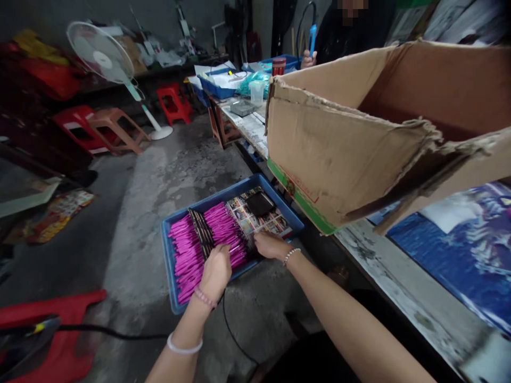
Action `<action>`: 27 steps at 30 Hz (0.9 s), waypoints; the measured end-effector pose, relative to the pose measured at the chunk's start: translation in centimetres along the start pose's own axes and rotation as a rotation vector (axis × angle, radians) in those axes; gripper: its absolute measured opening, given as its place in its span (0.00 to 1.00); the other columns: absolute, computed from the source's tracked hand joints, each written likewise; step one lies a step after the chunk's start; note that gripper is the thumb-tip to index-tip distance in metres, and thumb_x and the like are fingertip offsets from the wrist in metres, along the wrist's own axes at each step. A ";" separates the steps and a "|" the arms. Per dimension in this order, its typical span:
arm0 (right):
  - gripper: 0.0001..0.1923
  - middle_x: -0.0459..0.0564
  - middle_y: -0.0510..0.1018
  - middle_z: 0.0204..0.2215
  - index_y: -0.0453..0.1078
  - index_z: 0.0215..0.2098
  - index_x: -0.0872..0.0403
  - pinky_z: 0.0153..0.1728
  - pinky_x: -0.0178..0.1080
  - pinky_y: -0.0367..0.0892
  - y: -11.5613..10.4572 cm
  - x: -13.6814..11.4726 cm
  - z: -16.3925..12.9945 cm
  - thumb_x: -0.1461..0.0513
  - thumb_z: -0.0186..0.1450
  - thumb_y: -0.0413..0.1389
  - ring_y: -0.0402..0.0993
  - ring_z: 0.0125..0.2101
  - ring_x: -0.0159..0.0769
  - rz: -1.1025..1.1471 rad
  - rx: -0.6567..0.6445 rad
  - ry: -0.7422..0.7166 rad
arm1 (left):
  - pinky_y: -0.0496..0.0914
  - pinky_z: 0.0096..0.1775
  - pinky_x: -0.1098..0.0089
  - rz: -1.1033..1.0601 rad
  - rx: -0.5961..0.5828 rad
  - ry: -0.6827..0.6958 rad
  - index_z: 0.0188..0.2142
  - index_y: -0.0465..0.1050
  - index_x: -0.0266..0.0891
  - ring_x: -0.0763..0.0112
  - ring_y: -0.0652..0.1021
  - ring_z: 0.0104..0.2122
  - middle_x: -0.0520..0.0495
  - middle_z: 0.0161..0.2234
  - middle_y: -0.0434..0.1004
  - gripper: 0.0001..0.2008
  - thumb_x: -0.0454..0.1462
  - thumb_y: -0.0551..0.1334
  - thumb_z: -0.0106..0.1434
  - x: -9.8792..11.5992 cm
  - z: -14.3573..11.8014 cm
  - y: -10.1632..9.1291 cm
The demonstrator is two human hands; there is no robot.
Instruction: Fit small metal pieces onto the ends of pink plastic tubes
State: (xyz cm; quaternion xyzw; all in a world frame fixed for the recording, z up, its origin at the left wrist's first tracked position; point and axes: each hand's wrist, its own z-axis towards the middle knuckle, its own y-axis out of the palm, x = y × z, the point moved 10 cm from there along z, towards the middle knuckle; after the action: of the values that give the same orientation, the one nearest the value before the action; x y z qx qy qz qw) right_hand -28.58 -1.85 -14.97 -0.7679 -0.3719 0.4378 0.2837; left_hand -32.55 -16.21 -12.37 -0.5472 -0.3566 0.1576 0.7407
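Note:
A blue tray (235,194) holds rows of thin pink sticks (187,266) with dark ends, their exact kind too small to tell. Across the rows lies a black strip with gold marks (203,232). My left hand (217,270) is closed over the front of the rows, its fingertips pinching a thin pink stick (236,248) with a pale glint. To its right, my right hand (270,246) is closed above the printed sheet (243,210) lining the tray; whatever its fingers hold is hidden. A flat black square piece (259,204) rests on that sheet.
A large torn cardboard box (335,154) stands on the workbench (373,255) at right, beside the tray. Behind it a person's hand (308,59) holds a blue tool (312,40). Stools (175,103) and a white fan (104,58) stand left. A black cable (115,334) crosses the floor.

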 end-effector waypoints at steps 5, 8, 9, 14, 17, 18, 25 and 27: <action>0.15 0.53 0.77 0.51 0.71 0.54 0.55 0.47 0.49 0.76 0.3 -1.4 -0.2 0.56 0.72 0.59 0.78 0.47 0.41 0.016 -0.024 -0.047 | 0.77 0.47 0.55 0.013 0.001 -0.024 0.50 0.75 0.37 0.61 0.80 0.45 0.43 0.49 0.79 0.11 0.39 0.63 0.71 0.2 0.1 -0.3; 0.15 0.54 0.77 0.52 0.71 0.54 0.55 0.48 0.49 0.75 -0.3 -1.2 -0.5 0.56 0.72 0.58 0.77 0.47 0.42 0.034 0.016 -0.040 | 0.77 0.47 0.55 0.019 0.012 -0.042 0.50 0.75 0.37 0.61 0.81 0.45 0.43 0.49 0.79 0.11 0.39 0.63 0.71 0.1 0.1 -0.8; 0.15 0.54 0.77 0.52 0.71 0.54 0.54 0.48 0.49 0.75 -0.7 -0.9 -0.6 0.56 0.72 0.58 0.77 0.48 0.42 0.041 0.040 -0.030 | 0.77 0.47 0.55 0.019 0.017 -0.048 0.50 0.75 0.37 0.61 0.81 0.45 0.43 0.49 0.79 0.11 0.39 0.63 0.71 0.1 0.1 -1.0; 0.14 0.53 0.77 0.52 0.72 0.53 0.54 0.50 0.50 0.74 -2.6 0.4 -2.0 0.57 0.73 0.58 0.77 0.49 0.42 0.100 0.161 -0.036 | 0.77 0.48 0.54 -0.003 0.062 -0.070 0.49 0.75 0.37 0.61 0.81 0.45 0.44 0.47 0.80 0.10 0.39 0.63 0.71 0.5 0.3 -2.7; 0.14 0.53 0.77 0.51 0.72 0.52 0.55 0.49 0.50 0.75 -3.4 0.0 -3.5 0.57 0.72 0.58 0.77 0.48 0.42 0.167 0.231 -0.069 | 0.76 0.49 0.54 -0.047 0.089 -0.056 0.48 0.76 0.36 0.59 0.81 0.46 0.41 0.45 0.82 0.09 0.35 0.58 0.73 1.6 0.3 -3.8; 0.14 0.53 0.78 0.50 0.72 0.52 0.55 0.49 0.50 0.75 -3.6 0.0 -4.3 0.57 0.72 0.58 0.78 0.47 0.41 0.193 0.261 -0.074 | 0.76 0.50 0.54 -0.073 0.092 -0.039 0.47 0.76 0.36 0.58 0.82 0.46 0.40 0.44 0.83 0.11 0.34 0.55 0.73 2.3 0.3 -4.2; 0.09 0.49 0.83 0.41 0.74 0.48 0.54 0.45 0.34 0.72 -4.9 2.6 -14.9 0.66 0.74 0.52 0.81 0.42 0.33 0.338 0.491 -0.029 | 0.79 0.40 0.71 -0.436 -0.049 0.242 0.45 0.78 0.44 0.63 0.86 0.40 0.47 0.41 0.87 0.12 0.39 0.56 0.70 13.6 -2.4 -4.1; 0.08 0.48 0.84 0.39 0.75 0.45 0.54 0.41 0.30 0.70 -4.8 4.0 -19.2 0.67 0.72 0.54 0.81 0.40 0.32 0.353 0.548 0.000 | 0.79 0.38 0.76 -0.599 -0.103 0.340 0.44 0.79 0.47 0.66 0.87 0.37 0.51 0.39 0.88 0.10 0.38 0.59 0.69 17.7 -3.8 -3.8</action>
State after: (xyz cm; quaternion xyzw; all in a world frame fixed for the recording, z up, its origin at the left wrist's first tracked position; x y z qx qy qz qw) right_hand -11.86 2.04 -4.41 -0.7155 -0.1011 0.5641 0.3995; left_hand -18.16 -9.17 -3.07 -0.4733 -0.3805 -0.1783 0.7742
